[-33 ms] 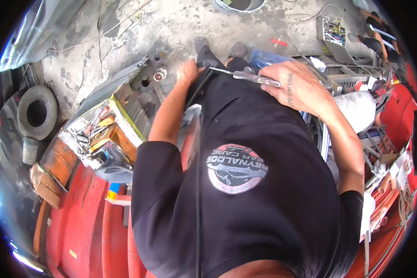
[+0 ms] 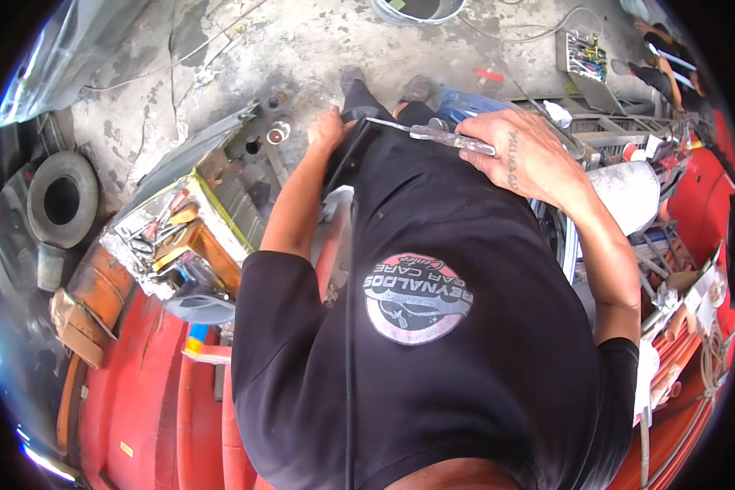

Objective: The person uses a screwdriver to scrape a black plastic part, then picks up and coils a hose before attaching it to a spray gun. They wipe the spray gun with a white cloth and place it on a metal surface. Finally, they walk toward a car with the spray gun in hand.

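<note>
My right hand [image 2: 524,149] is closed around the clear handle of a screwdriver [image 2: 451,139]. Its thin metal shaft points left, and the tip meets the upper edge of a dark, flat, narrow piece [image 2: 350,157]. On the far side of that piece, my left hand [image 2: 327,129] grips its edge, with the fingers partly hidden. What kind of part the dark piece is I cannot make out against my black clothes.
Left of me stands a cluttered box [image 2: 180,233] of hand tools, with a tyre [image 2: 63,199] beyond it. Small cups [image 2: 278,131] sit on the floor near my left hand. At right are metal racks, a white cylinder [image 2: 625,198] and an open toolbox [image 2: 584,57]. Another person [image 2: 665,69] works far right.
The view has shifted very slightly. Both hands keep their hold, and the screwdriver tip stays at the dark piece's edge.
</note>
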